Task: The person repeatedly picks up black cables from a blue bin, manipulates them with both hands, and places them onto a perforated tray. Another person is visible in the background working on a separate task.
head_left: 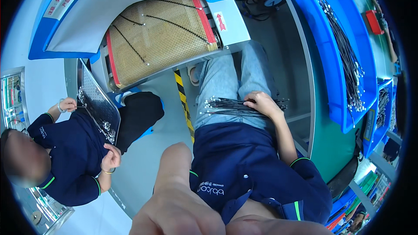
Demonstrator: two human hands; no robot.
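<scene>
So far left there's a coworker [78, 152] sitting with a perforated metal tray [99, 93], one hand near its upper edge and the other just by its lower end. Next over is a tan mesh belt [163, 48] with red edges and a few black cables [129, 45] lying apart on it.

Then the wearer's left hand [176, 215], bent way up close to the camera. It's blurry and cut off at the bottom, so I can't tell what those fingers are doing. No cable visible by it.

The main thing, a bundle of black cables [226, 104], lies crosswise on the wearer's lap. The right hand [262, 103] is on its right part, fingers curled over the cables; can't tell if they're actually pinching.

Far right, a long blue bin [320, 39] with more cables inside, plus a smaller blue bin [370, 137] beside it.

I'd call this step one-handed steadying of the bundle. The ends are splayed, so imo moving it calls for a fuller wrap, or a fingertip pinch for just one cable.
</scene>
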